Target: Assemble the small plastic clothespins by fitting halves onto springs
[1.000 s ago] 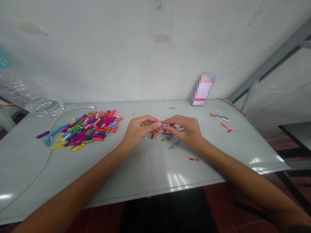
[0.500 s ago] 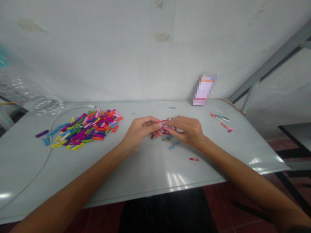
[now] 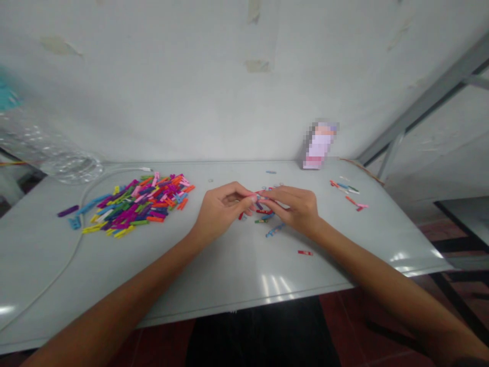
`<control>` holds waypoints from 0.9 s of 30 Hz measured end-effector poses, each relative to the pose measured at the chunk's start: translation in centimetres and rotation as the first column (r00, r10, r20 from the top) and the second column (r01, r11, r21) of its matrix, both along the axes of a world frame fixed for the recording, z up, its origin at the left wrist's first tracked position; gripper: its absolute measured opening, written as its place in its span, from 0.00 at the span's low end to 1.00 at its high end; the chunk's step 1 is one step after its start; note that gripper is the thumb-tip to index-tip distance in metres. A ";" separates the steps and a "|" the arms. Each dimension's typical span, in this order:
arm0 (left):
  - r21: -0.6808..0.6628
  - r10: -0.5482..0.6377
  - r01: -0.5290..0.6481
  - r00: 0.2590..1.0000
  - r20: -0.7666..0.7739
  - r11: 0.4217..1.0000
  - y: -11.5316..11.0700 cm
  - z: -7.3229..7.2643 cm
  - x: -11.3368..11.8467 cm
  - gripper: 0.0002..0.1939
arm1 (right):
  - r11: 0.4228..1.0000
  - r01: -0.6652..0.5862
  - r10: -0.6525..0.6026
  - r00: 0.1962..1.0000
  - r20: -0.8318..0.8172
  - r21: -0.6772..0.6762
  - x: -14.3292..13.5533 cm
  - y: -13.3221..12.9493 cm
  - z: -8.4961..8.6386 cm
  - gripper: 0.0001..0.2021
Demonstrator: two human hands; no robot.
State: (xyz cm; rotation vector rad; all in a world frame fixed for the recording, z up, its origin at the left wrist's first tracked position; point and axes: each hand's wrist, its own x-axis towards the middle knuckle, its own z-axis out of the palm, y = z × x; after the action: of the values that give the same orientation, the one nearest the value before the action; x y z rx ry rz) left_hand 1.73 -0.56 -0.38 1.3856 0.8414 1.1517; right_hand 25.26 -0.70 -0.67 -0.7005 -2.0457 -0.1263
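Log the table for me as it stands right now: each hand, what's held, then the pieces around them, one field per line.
left hand: raised over the table, fingertips pinched
right hand: fingertips pinched, meeting the left's
held: apparently one small part, mostly hidden by fingers
beneath hands: loose pieces, red, blue and green among them
near edge: single red piece
left side: heap of mixed-colour pegs; white cable along its left
right side: scattered pieces
back: pixelated upright object, identity unclear
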 end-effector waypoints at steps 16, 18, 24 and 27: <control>-0.177 -0.193 0.192 0.981 0.014 0.965 1.4 -0.9 -1.2 0.17 | 0.870 -0.204 0.100 0.964 -0.245 -0.448 0.2 0.5 0.1 0.09; -0.156 -0.176 0.174 0.984 -0.003 0.972 1.5 -0.7 -1.3 0.17 | 0.751 -0.249 0.073 0.952 -0.299 -0.611 0.1 0.5 0.3 0.11; -0.116 -0.202 0.191 0.975 -0.090 0.975 1.5 0.1 -1.4 0.18 | 0.372 -0.449 -0.050 0.864 -0.501 -0.812 -0.2 0.6 0.5 0.14; -0.105 -0.229 0.216 0.965 -0.130 0.971 1.4 0.2 -1.5 0.19 | 0.322 -0.452 -0.062 0.867 -0.495 -0.832 -0.3 0.6 0.7 0.15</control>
State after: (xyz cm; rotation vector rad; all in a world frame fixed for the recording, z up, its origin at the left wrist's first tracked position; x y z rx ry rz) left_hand 0.26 0.87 -0.14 1.4585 0.8039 0.8414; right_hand 24.92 -0.10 0.03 -1.0049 -1.5461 1.4104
